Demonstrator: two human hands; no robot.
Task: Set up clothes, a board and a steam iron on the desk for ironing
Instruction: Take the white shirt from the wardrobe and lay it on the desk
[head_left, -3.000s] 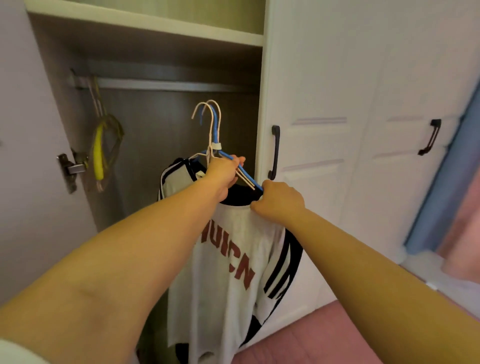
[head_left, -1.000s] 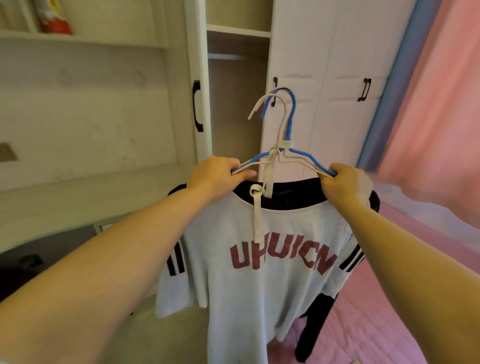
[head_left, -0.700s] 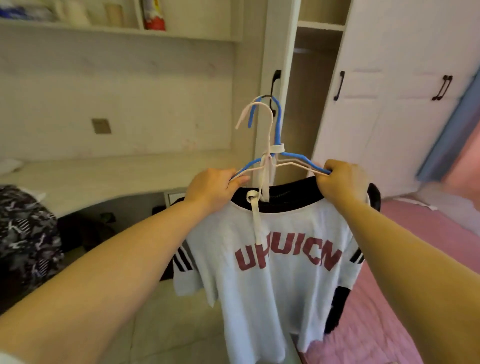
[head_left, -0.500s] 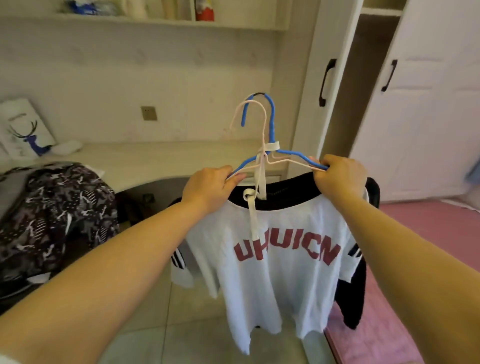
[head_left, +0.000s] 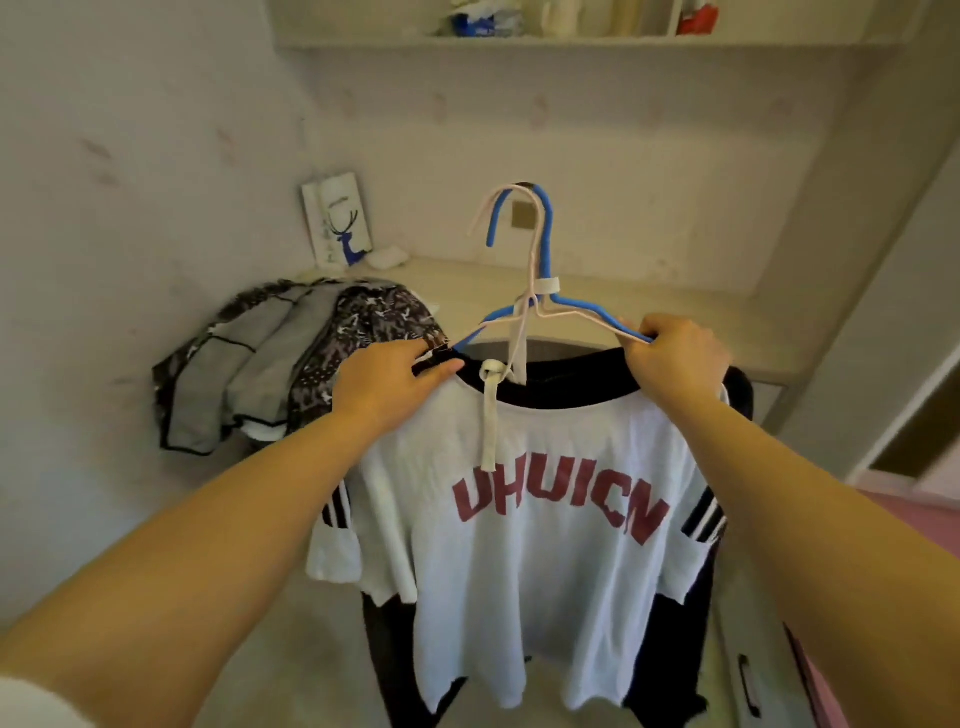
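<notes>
A white T-shirt with red letters and a black collar hangs on a blue and a white hanger tied together with a white strip. A black garment hangs behind it. My left hand grips the hangers' left shoulder and my right hand grips the right shoulder, holding the clothes up in front of the pale desk. A heap of patterned black-and-grey clothes lies on the desk's left part. No board and no iron are in view.
A white bag with a blue deer leans on the wall at the desk's back left. A shelf with packets runs above. A wardrobe side stands on the right, with pink bedding at the far right edge.
I have turned left from the wardrobe toward the desk, carrying the hangers with both hands. The desk and the clothes heap are now straight ahead and closer.
</notes>
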